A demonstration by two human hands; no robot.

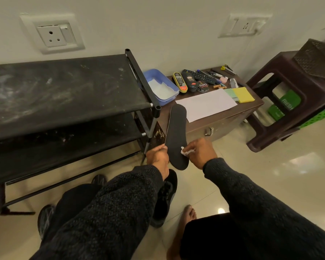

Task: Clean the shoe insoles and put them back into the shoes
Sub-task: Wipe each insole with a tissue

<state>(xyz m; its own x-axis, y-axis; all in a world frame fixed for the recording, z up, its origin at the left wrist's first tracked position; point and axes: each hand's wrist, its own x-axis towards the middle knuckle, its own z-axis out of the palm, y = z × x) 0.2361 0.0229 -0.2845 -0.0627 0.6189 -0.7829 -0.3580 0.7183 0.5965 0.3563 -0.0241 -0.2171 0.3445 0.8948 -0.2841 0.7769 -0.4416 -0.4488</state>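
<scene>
A black insole stands nearly upright in mid air, toe end up, in front of the low brown box. My left hand grips its left edge near the heel. My right hand pinches a small white tissue wad and presses it on the insole's lower right face. A black shoe lies on the floor below my left forearm. Parts of other dark shoes show at lower left, mostly hidden by my left arm and knee.
A black shoe rack fills the left. A low brown box carries a blue tub of tissues, polish bottles, a remote, pens, white paper and a yellow sponge. A brown plastic stool stands right. My bare foot rests on the tiles.
</scene>
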